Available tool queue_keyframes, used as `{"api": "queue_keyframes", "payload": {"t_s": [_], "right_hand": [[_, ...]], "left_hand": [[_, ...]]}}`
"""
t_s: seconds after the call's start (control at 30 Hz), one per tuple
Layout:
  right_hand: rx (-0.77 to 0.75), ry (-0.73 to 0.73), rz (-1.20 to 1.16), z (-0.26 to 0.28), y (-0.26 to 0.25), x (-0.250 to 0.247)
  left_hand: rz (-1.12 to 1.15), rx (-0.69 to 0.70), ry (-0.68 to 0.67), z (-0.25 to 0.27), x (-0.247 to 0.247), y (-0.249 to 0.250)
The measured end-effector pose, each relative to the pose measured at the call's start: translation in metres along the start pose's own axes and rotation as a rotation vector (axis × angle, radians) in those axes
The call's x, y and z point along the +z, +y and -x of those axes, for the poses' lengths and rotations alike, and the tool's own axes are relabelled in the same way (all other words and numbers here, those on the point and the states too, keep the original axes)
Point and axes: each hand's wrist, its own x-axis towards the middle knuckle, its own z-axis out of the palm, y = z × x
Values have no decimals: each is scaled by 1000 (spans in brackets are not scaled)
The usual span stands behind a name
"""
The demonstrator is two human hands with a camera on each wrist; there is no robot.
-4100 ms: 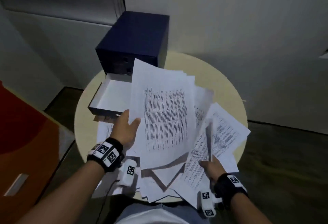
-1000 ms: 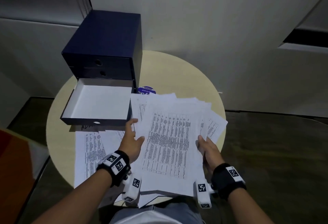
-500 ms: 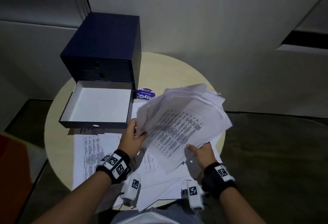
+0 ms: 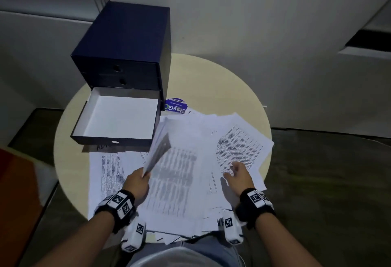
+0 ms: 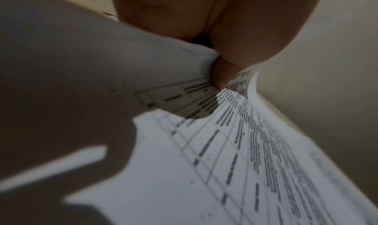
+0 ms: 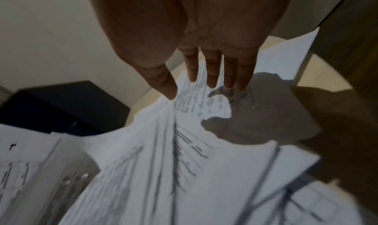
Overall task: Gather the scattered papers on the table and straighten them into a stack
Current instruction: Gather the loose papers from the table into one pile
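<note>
Printed white papers (image 4: 175, 184) lie scattered over the near half of the round beige table (image 4: 213, 80). My left hand (image 4: 138, 182) pinches a bundle of sheets (image 4: 159, 147) by its near corner and holds it tilted up on edge; the left wrist view shows the thumb (image 5: 220, 73) pressed on that bundle (image 5: 184, 155). My right hand (image 4: 237, 174) hovers with straight fingers over a text sheet (image 4: 239, 146) at the right. In the right wrist view the fingers (image 6: 212, 70) are spread above the papers (image 6: 163, 172) and hold nothing.
A dark blue drawer box (image 4: 124, 49) stands at the table's back left, its bottom drawer (image 4: 118, 118) pulled out and white inside. A small blue sticker (image 4: 175, 106) lies beside it. A wall runs behind the table; dark floor lies to the right.
My right hand has let go of the bundle and moved right over the text sheet. The left hand now holds the bundle alone, swung up on edge toward the drawer.
</note>
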Motion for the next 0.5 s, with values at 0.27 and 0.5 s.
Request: {"api": "queue_keyframes", "payload": {"t_s": [0.27, 0.5], "right_hand": [[25, -146, 100, 2, 4, 29], [11, -130, 92, -9, 12, 34]], "left_hand": [[196, -134, -123, 0, -3, -25], [234, -151, -146, -3, 5, -18]]}}
